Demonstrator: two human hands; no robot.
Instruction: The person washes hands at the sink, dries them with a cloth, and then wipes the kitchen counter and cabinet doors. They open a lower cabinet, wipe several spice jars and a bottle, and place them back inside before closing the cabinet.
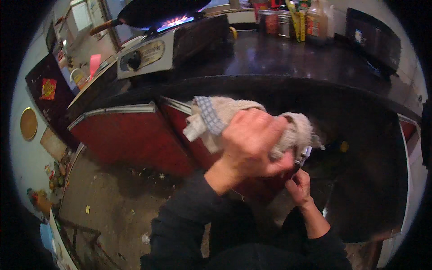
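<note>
My left hand [251, 145] is closed on a beige terry towel [295, 133] with a blue-grey patterned band. The bunched cloth sticks out on both sides of the fist, above a red cabinet door. Below and to the right of it, my right hand [300, 187] has its fingers bent, close under a small shiny metal part [305, 155] at the towel's lower edge. What that part belongs to cannot be told, nor whether the right fingers grip it. Blur hides some detail.
A gas stove [145, 55] burns at the upper left under a dark wok [158, 13] with a wooden handle. Bottles and jars [315, 23] stand at the back of the dark countertop [270, 57]. Red cabinet doors [131, 138] sit below its edge. A dark panel-like object [373, 37] leans at the right.
</note>
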